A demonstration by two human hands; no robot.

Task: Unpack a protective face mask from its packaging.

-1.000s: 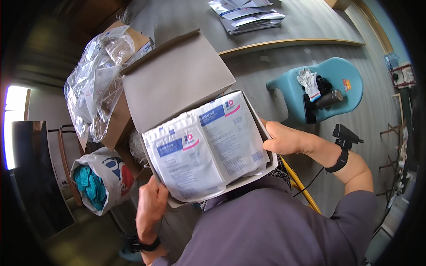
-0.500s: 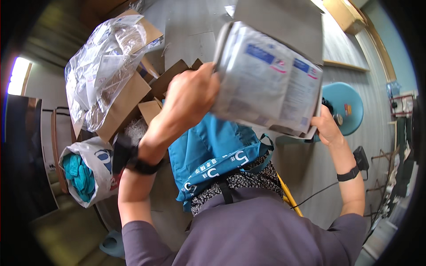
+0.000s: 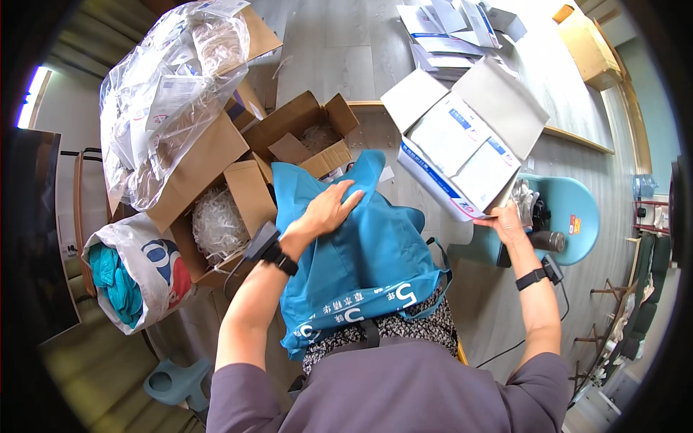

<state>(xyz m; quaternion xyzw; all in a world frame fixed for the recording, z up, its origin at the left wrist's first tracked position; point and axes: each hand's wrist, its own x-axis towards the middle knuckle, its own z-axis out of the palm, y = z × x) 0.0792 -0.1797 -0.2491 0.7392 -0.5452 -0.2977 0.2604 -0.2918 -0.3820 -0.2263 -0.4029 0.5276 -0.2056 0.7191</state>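
Note:
My right hand (image 3: 507, 222) grips the near right corner of an open white and blue cardboard box (image 3: 435, 173). The box is tilted toward me with its flaps spread, and white packets (image 3: 465, 153) with blue labels lie inside. My left hand (image 3: 330, 209) lies with fingers stretched on a teal cloth apron (image 3: 354, 245) spread over my lap, holding nothing. A black band with a small device sits on each wrist.
On the left, brown cartons (image 3: 249, 184) hold shredded filler (image 3: 219, 222), with a clear plastic bag (image 3: 162, 108) on top. A white bag (image 3: 164, 270) contains teal cloth. Flattened boxes (image 3: 451, 36) lie far right. A blue stool (image 3: 577, 238) bears a dark bottle (image 3: 548, 240).
My left hand has come off the box and dropped to the apron. The box, still in my right hand, is lower and tilted so its inside shows.

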